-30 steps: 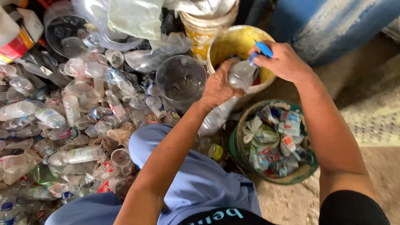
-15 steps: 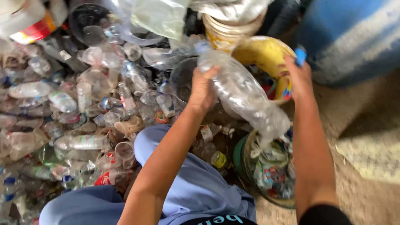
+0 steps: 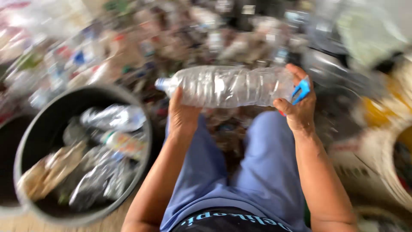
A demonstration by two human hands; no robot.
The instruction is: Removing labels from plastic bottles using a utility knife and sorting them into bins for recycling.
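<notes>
Holding a clear bottle (image 3: pixel 227 86) level above the lap, both hands now grip it from opposite ends: the left hand (image 3: pixel 183 112) wraps under the neck end, fingers curled around it, and the right hand (image 3: pixel 298 105) clasps the base with a small blue tool (image 3: pixel 301 90) pinched against it. Half a second ago the bottle stood tilted up near the yellow tub; now it lies flat, cap end to the left, and the view has swung left. A dark bin (image 3: pixel 25 146) of crushed bottles sits just beside the left knee, its rim near the left forearm. Blurred heaps of plastic crowd the far side; open room lies only over the blue trousers (image 3: pixel 262 172).
</notes>
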